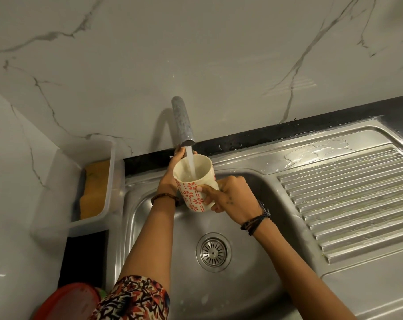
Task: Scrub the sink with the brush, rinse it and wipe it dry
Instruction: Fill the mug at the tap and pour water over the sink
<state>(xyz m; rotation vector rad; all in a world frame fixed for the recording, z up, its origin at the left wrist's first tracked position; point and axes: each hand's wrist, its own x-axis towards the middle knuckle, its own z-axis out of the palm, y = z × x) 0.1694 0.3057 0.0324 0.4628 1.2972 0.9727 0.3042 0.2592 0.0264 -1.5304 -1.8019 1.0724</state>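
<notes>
A white mug with red flowers hangs over the steel sink, right under the tap spout. Water runs from the spout into the mug. My right hand grips the mug by its right side, thumb across the front. My left hand reaches up behind the mug to the base of the tap; its fingers are mostly hidden by the mug and the spout. No brush is in sight.
The round drain strainer lies at the basin's bottom. A wet ribbed draining board stretches to the right. A clear plastic tub holding a yellow sponge stands at the left. A red lid shows at the bottom left.
</notes>
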